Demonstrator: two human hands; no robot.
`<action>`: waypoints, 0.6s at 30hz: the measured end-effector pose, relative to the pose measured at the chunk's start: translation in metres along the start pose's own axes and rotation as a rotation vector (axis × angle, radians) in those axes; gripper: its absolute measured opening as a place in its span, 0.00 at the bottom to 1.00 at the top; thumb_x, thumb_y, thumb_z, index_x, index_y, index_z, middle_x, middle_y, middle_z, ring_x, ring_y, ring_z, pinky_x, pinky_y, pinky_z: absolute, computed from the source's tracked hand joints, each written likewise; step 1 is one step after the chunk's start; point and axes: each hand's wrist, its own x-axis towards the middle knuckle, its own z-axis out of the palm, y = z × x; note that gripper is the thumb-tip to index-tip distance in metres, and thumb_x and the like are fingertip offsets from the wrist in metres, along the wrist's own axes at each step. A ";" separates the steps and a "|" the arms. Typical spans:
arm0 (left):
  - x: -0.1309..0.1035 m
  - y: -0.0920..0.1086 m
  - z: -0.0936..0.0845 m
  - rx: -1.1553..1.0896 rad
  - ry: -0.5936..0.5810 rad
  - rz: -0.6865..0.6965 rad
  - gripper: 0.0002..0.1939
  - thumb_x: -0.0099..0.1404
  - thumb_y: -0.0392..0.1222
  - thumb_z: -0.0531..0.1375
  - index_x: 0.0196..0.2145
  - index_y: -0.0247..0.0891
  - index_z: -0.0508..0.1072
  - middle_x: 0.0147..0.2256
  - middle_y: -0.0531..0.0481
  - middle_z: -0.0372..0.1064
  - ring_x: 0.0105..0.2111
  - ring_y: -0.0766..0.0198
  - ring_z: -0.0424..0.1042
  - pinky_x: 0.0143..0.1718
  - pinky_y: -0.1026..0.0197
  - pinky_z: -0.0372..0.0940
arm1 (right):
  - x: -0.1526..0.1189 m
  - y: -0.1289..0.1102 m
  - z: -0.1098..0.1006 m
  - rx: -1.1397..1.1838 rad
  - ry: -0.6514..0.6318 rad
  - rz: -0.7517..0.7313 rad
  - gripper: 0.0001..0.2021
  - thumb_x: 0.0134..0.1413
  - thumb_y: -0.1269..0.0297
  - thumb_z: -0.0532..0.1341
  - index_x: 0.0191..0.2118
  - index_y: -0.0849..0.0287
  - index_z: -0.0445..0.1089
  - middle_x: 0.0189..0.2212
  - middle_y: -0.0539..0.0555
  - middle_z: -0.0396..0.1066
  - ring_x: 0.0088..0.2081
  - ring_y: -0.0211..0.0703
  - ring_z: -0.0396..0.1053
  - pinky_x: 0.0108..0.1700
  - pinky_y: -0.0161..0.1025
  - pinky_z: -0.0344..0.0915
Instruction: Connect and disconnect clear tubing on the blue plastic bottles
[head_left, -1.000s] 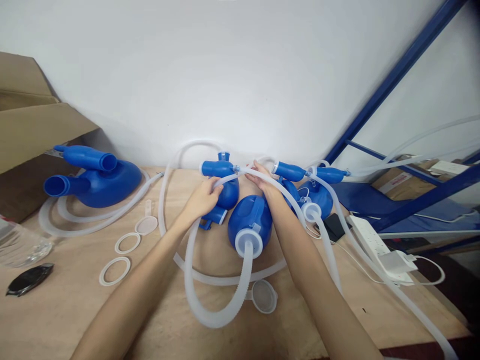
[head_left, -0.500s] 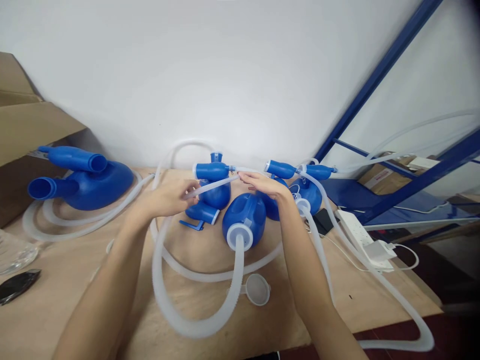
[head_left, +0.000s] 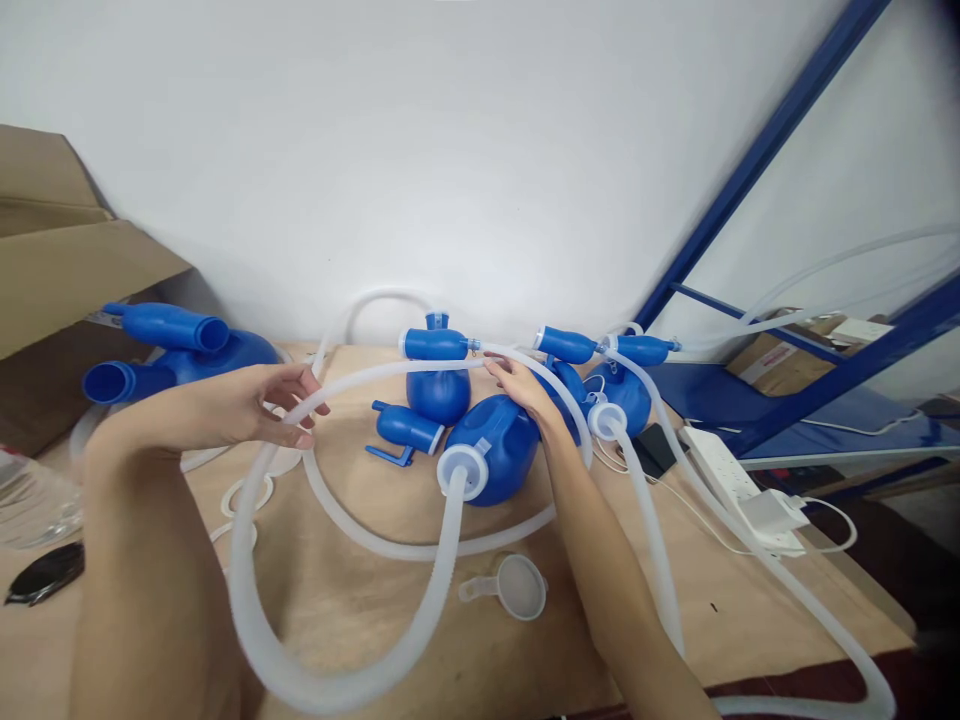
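A translucent white hose [head_left: 345, 690] runs in a big loop from the white cap [head_left: 463, 472] of a blue plastic bottle [head_left: 506, 450]. My left hand [head_left: 274, 405] has its thumb and fingers loosely round the hose at the left of the loop. At the hose's far end, my right hand [head_left: 517, 385] pinches it with the fingertips; the end itself is partly hidden. Behind stands another blue bottle [head_left: 439, 395] with a blue bottle-shaped mouthpiece [head_left: 435, 344] by its neck. A loose blue mouthpiece [head_left: 409, 428] and a blue clip-like bracket [head_left: 390, 456] lie in front of it.
A white cap with strap [head_left: 521, 587] lies near the front. More blue bottles with hoses stand right, beside a phone [head_left: 655, 450] and a white power strip [head_left: 739, 485]. At left are an open carton [head_left: 82, 260], white rings [head_left: 246, 495] and a blue bottle [head_left: 247, 350].
My left hand has slid left along the hose, and the loop has widened. The bottle's capped mouth has turned slightly left. My right hand stays at the hose end.
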 end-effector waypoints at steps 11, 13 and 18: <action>0.063 0.036 0.056 0.131 -0.143 -0.073 0.50 0.61 0.70 0.61 0.73 0.41 0.58 0.69 0.38 0.63 0.64 0.44 0.69 0.62 0.51 0.67 | -0.023 -0.045 0.010 -0.293 -0.240 -0.296 0.20 0.65 0.55 0.65 0.61 0.49 0.76 0.51 0.55 0.80 0.53 0.51 0.77 0.62 0.51 0.69; 0.078 0.042 0.078 0.156 -0.088 -0.016 0.46 0.64 0.66 0.59 0.71 0.38 0.60 0.67 0.37 0.65 0.63 0.43 0.70 0.62 0.51 0.66 | -0.026 -0.051 0.014 -0.296 -0.222 -0.319 0.22 0.65 0.56 0.65 0.63 0.51 0.74 0.53 0.57 0.79 0.55 0.50 0.76 0.63 0.50 0.68; 0.104 0.047 0.113 0.043 0.047 -0.024 0.32 0.71 0.56 0.50 0.64 0.33 0.68 0.51 0.38 0.78 0.46 0.48 0.79 0.49 0.50 0.74 | -0.029 -0.049 0.013 -0.248 -0.365 -0.233 0.34 0.63 0.50 0.67 0.71 0.48 0.63 0.64 0.58 0.70 0.64 0.54 0.70 0.64 0.53 0.68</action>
